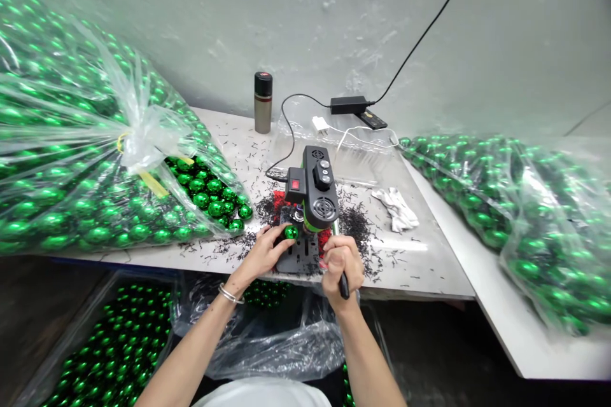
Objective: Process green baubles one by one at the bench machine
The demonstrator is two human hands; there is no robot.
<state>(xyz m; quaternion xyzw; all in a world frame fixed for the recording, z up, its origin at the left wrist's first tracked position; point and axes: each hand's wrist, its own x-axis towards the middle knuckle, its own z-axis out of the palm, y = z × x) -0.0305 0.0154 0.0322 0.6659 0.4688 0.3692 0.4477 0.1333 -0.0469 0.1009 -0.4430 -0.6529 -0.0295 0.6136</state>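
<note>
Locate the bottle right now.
In the head view, the bottle stands left of centre on the table, near the wall, between the left bag and the adapter.

Balls (215, 208): shiny green | switch (295, 184): red | power brick (349, 105): black | glove (396, 209): white

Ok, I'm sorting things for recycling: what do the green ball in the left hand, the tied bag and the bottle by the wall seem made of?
Green ball: likely plastic, perhaps glass, with a mirror-like metallic finish that throws sharp highlights.
Tied bag: thin, glossy plastic film, see-through and crinkled at the knot.
Bottle: smooth, tinted body, plastic or glass; its look doesn't settle which.
</note>
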